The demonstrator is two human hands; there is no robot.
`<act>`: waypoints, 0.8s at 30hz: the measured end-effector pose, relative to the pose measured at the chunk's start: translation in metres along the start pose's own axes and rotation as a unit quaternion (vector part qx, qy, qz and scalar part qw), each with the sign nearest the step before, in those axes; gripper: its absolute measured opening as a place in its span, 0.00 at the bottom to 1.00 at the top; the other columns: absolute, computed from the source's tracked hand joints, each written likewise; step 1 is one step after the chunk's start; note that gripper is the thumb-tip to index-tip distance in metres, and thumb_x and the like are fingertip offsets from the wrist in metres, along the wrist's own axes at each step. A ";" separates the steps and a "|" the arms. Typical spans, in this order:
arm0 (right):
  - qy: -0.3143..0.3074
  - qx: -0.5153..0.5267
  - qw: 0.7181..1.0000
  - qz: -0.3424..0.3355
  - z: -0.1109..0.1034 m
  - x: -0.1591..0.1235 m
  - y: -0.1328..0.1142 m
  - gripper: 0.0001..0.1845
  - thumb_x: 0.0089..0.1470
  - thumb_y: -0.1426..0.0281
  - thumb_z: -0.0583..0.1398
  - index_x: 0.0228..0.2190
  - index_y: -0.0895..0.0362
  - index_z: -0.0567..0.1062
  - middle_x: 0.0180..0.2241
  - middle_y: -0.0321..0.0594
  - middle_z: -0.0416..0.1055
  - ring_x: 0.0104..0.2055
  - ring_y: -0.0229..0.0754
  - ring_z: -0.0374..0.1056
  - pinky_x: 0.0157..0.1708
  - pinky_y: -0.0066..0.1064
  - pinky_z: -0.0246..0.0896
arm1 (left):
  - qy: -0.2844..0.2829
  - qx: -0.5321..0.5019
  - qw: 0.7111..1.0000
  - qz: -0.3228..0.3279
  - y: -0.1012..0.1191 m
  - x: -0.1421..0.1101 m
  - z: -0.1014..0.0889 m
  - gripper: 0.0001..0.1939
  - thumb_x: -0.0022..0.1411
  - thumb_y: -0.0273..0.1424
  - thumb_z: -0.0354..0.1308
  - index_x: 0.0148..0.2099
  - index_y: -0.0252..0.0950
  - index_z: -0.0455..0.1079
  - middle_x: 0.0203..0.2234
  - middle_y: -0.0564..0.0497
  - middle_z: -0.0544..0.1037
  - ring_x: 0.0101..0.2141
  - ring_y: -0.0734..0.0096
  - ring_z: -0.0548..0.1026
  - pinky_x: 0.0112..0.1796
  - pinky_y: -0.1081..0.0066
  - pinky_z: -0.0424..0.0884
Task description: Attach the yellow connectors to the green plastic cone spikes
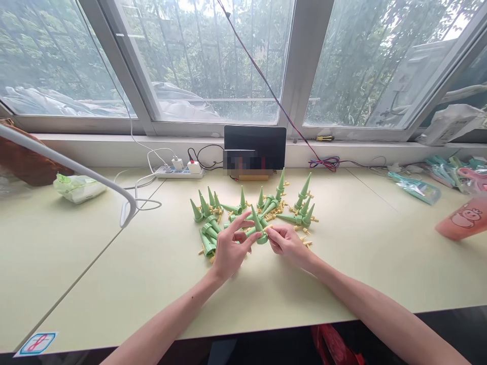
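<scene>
With the held green spike [256,220] taken as the landmark, a cluster of loose green spikes [208,228] was seen to its left, lying and standing on the counter [152,284]. Between that cluster and the held spike, the left hand [230,248] was placed, its thumb and fingers clamped on the spike from the left and the near side. The spike was thus held up in front of the scattered parts, its long axis nearly upright, the tip pointed upward with a slight lean to the left and the wide collar set lowest. At the right side of that collar, a small yellow peg [268,228] was pinched, and whether it was touching the collar or seated in it could not be told. From the right of the spike the peg was gripped by the right hand [291,246], its thumb and fingertips drawn together just beside the collar. The left hand was the nearer of the two, being in contact with the spike. Farther right and beyond the spike, more green spikes with yellow pegs [306,218] were grouped.
</scene>
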State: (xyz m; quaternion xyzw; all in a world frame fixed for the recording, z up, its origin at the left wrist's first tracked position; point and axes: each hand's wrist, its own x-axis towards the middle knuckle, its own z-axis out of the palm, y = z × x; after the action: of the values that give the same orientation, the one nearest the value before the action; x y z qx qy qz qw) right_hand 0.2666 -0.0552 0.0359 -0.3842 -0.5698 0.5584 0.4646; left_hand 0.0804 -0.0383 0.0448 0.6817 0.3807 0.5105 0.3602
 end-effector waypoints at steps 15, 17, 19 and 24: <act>0.030 -0.049 0.998 0.002 0.001 -0.001 0.001 0.29 0.62 0.49 0.57 0.18 0.55 0.59 0.14 0.28 0.52 0.17 0.32 0.45 0.19 0.29 0.41 | -0.045 -0.057 0.991 0.108 -0.001 0.003 -0.001 0.12 0.65 0.33 0.63 0.51 0.44 0.79 0.39 0.50 0.72 0.20 0.87 0.68 0.19 0.80 0.76; 0.035 -0.051 0.998 0.000 0.000 0.000 0.002 0.29 0.62 0.49 0.57 0.18 0.55 0.59 0.14 0.28 0.52 0.17 0.32 0.46 0.19 0.29 0.41 | -0.061 -0.048 0.990 0.122 0.000 0.002 -0.002 0.12 0.66 0.32 0.62 0.51 0.44 0.79 0.39 0.50 0.72 0.19 0.88 0.68 0.20 0.80 0.75; 0.039 -0.049 0.998 -0.001 -0.001 0.000 0.005 0.29 0.62 0.49 0.57 0.19 0.55 0.60 0.14 0.28 0.52 0.17 0.32 0.46 0.19 0.28 0.41 | -0.075 -0.044 0.986 0.139 0.001 0.002 -0.002 0.11 0.67 0.32 0.61 0.51 0.44 0.79 0.38 0.50 0.72 0.18 0.88 0.69 0.20 0.81 0.75; 0.054 -0.048 0.997 -0.005 -0.003 0.002 0.010 0.28 0.62 0.50 0.57 0.19 0.55 0.61 0.14 0.28 0.53 0.17 0.32 0.46 0.18 0.28 0.41 | -0.093 -0.042 0.982 0.161 0.001 0.001 0.000 0.08 0.66 0.31 0.61 0.46 0.42 0.81 0.37 0.50 0.73 0.18 0.86 0.70 0.19 0.79 0.74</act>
State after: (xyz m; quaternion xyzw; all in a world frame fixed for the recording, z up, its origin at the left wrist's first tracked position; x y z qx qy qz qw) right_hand 0.2679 -0.0520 0.0260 -0.4327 -0.5717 0.5070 0.4784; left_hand 0.0811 -0.0380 0.0456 0.7629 0.2088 0.5118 0.3353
